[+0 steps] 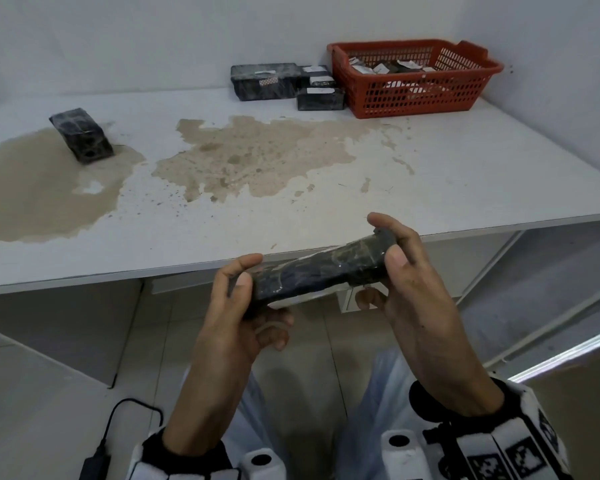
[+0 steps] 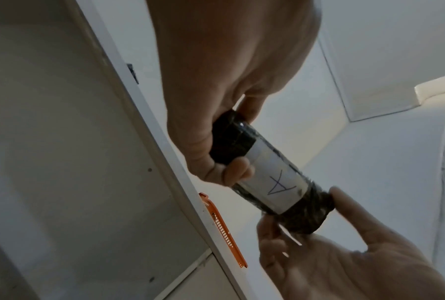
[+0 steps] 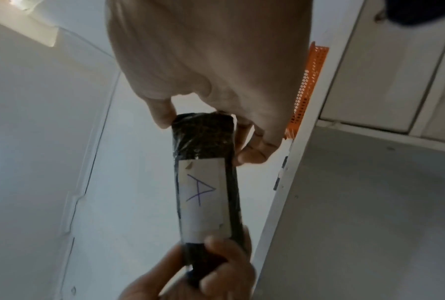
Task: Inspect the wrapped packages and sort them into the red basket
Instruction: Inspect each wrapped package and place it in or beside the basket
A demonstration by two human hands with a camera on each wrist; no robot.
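A long black wrapped package (image 1: 312,270) is held in the air just in front of the table's near edge. My left hand (image 1: 246,289) grips its left end and my right hand (image 1: 392,258) pinches its right end. On the package's underside is a white label (image 2: 275,183) with a handwritten letter A, which also shows as the label (image 3: 203,199) in the right wrist view. The red basket (image 1: 416,95) stands at the back right of the table with several wrapped packages in it.
Black wrapped packages (image 1: 284,84) lie in a group just left of the basket. One more package (image 1: 82,136) stands at the far left on a brown stain. The white table (image 1: 465,174) has worn brown patches. A black cable and adapter (image 1: 97,459) lie on the floor at lower left.
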